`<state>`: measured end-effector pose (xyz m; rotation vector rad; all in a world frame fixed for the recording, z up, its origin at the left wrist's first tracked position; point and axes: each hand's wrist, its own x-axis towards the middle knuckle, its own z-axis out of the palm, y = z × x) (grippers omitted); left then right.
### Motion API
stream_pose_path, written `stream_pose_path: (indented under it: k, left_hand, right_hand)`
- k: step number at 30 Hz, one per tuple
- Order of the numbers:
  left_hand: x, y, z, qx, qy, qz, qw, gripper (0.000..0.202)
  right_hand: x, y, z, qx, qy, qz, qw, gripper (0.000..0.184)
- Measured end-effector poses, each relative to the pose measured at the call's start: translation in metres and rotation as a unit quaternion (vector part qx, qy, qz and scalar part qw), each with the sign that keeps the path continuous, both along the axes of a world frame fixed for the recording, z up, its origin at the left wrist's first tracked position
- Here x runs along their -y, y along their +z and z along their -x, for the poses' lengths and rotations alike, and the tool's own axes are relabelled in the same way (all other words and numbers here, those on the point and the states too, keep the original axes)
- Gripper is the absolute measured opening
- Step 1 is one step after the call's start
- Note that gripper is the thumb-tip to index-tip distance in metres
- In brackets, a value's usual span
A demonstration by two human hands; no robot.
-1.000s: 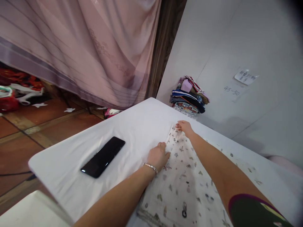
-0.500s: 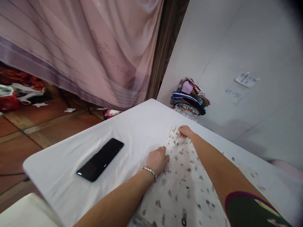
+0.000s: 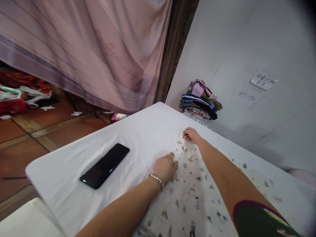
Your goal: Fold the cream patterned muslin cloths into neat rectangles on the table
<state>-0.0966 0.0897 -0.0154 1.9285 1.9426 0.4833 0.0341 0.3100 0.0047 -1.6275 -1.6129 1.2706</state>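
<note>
A white patterned cloth (image 3: 192,187) with small dark prints lies spread on the white table (image 3: 138,135). My left hand (image 3: 165,168), with a thin bracelet at the wrist, rests curled on the cloth's left edge and grips it. My right hand (image 3: 191,134) reaches further out and pinches the cloth's far corner between closed fingers. A black phone (image 3: 105,165) lies flat on the table to the left of my left hand.
A stack of folded clothes (image 3: 200,102) sits against the white wall beyond the table. A pink curtain (image 3: 98,49) hangs at the back left over a reddish tile floor (image 3: 44,128). A paper note (image 3: 263,81) is stuck on the wall.
Both hands stay on the cloth's far edge with only slight shifts; the right hand's fingers have closed tighter on the corner. The view has drifted a little.
</note>
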Motion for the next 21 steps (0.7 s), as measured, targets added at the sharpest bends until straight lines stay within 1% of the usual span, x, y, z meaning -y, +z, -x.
stream_pose_path:
  k: [1,4,9,14,17,21]
  left_hand:
    - [0.0,0.0,0.0,0.003,0.001,0.004,1.0,0.029]
    - [-0.001,0.001,0.0,0.006,0.009,0.018,1.0,0.031]
    - [-0.001,0.0,0.001,0.001,0.01,0.032,0.999,0.027]
    - [-0.002,-0.003,0.001,0.0,0.009,0.019,1.0,0.023]
    - [-0.003,-0.004,0.001,-0.004,0.005,0.021,1.0,0.021]
    - [-0.004,-0.007,0.002,-0.01,0.0,0.01,1.0,0.021]
  right_hand:
    - [0.0,-0.001,0.001,-0.013,-0.007,-0.006,1.0,0.001]
    - [-0.002,-0.004,0.004,-0.033,-0.029,-0.012,0.999,0.006]
    - [-0.005,-0.017,0.01,-0.005,-0.076,0.003,0.997,0.007]
    - [-0.005,-0.024,0.014,0.004,-0.116,-0.019,0.993,0.01]
    - [-0.003,-0.02,0.015,0.016,-0.123,-0.03,0.992,0.022]
    - [0.007,-0.012,0.015,0.048,-0.111,-0.063,0.991,0.046]
